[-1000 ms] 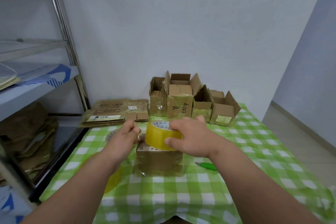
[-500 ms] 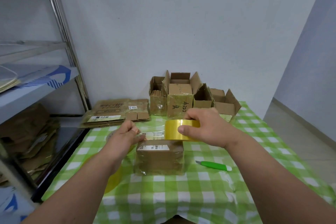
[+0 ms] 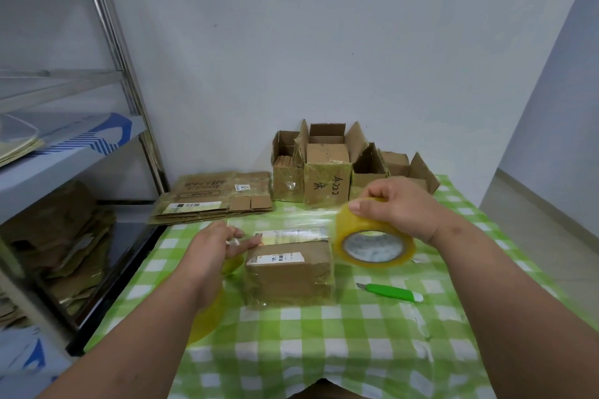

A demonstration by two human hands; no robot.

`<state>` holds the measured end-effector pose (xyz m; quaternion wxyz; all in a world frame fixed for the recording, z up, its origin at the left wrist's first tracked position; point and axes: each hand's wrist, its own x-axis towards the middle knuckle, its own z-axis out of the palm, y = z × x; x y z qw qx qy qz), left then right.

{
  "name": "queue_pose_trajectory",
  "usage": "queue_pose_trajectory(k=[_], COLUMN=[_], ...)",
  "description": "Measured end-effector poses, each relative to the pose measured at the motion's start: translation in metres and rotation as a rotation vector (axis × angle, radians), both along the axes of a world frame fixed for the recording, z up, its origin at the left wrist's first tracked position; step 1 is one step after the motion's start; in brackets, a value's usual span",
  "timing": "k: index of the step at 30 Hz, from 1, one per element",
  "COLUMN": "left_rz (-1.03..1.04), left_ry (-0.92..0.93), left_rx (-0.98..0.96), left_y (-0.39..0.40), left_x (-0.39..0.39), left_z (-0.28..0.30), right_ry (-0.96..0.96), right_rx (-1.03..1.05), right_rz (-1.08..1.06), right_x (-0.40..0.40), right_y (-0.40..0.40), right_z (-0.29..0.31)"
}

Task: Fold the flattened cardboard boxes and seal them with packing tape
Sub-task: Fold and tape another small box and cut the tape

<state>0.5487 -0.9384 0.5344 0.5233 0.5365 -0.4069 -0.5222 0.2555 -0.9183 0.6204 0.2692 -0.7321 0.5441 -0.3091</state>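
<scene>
Taping step in hand. Small cardboard box (image 3: 289, 272) set on checked tablecloth (image 3: 324, 350). Tape end pinched by left hand (image 3: 216, 244). Tape roll (image 3: 373, 244) gripped by right hand (image 3: 393, 206). Next, strip to be pressed down, likely cut with green knife (image 3: 390, 292).

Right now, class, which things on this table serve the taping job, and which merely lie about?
In use: tape roll in right hand; tape end pinched by left hand; closed box; flattened boxes.
Idle: green cutter; second tape roll; open boxes.
</scene>
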Motion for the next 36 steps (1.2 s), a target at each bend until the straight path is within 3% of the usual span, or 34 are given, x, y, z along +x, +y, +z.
queue_pose_trajectory(k=[6,9,15,20,25,28,36], left_rz=[0.05,0.066,0.145,0.181,0.193,0.237,0.153], left_ry=[0.075,0.125,0.313,0.465,0.457,0.362,-0.484], left_rx=[0.024,0.011,0.139,0.169,0.244,0.259,0.259], left_y=[0.001,0.005,-0.001,-0.002,-0.006,-0.008,-0.018], left_x=[-0.01,-0.014,-0.011,-0.008,-0.007,-0.006,0.001], left_z=[0.001,0.0,0.001,-0.002,-0.001,-0.003,-0.012], right_ry=[0.093,0.046,0.105,0.337,0.569,0.688,0.752], right_rx=[0.12,0.195,0.199,0.206,0.174,0.189,0.212], right_rz=[-0.061,-0.067,-0.096,-0.121,-0.194,-0.188,-0.27], right_x=[-0.016,-0.014,-0.004,0.006,0.012,0.015,0.02], right_y=[-0.003,-0.012,-0.031,-0.037,-0.042,-0.044,-0.051], right_z=[-0.017,-0.026,-0.031,-0.035,-0.039,-0.047,-0.059])
